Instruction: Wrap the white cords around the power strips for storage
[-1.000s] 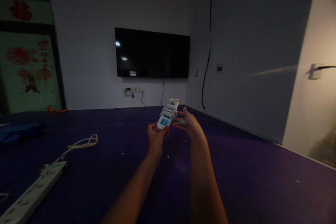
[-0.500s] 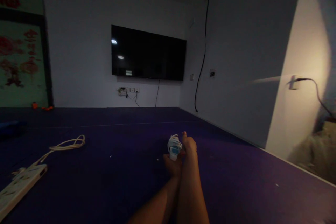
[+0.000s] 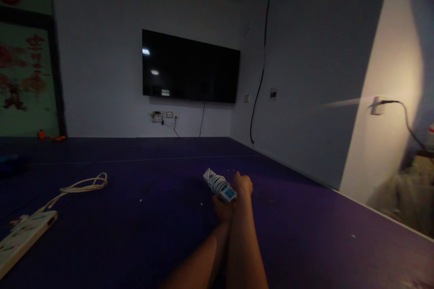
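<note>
A white power strip point(image 3: 229, 193) with blue socket faces is held just over the purple surface, its far end pointing up and left. White cord point(image 3: 219, 184) is wound in several turns around its middle. My left hand point(image 3: 223, 208) grips the strip's near end from below, the fingers partly hidden. Close by at the right, my right hand point(image 3: 243, 184) is closed beside the strip. What it holds, if anything, is hidden. My right forearm lies partly in front of the left wrist.
Another white power strip point(image 3: 29, 237) lies at the left with its loose cord point(image 3: 84, 185). Small white scraps dot the purple surface point(image 3: 135, 235). A television point(image 3: 190, 67) hangs on the back wall, and a black cable point(image 3: 260, 86) runs down the right wall.
The wound power strip has swung from pointing nearly straight ahead to slanting leftward, showing more of its length. My right hand stays beside it. The view has shifted slightly.
</note>
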The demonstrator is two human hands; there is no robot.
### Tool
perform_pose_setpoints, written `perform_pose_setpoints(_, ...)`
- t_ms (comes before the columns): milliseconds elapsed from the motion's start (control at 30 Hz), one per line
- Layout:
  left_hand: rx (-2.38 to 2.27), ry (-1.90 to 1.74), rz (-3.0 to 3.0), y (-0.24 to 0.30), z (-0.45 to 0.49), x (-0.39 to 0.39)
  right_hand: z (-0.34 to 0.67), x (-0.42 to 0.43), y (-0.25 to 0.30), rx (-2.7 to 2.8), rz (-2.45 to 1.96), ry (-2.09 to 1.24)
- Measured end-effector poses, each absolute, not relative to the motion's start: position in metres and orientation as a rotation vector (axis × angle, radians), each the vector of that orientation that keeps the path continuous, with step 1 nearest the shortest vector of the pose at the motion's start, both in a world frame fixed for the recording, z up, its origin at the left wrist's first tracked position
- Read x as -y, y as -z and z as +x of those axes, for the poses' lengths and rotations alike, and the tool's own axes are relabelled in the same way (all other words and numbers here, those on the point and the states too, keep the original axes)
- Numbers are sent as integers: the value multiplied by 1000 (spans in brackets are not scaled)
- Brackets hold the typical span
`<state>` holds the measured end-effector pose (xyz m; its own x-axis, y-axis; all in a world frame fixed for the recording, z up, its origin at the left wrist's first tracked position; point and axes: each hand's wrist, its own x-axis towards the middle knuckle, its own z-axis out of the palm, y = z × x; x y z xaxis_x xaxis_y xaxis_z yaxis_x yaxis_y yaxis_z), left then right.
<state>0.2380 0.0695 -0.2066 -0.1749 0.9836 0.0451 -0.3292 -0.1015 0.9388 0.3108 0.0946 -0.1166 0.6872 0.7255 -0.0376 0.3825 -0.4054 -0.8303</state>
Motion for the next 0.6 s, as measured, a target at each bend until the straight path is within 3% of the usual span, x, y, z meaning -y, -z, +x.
perform_pose_setpoints(600,-1181,-1340,1416,184,228,-69,323,-113,154,545,-2288,-343)
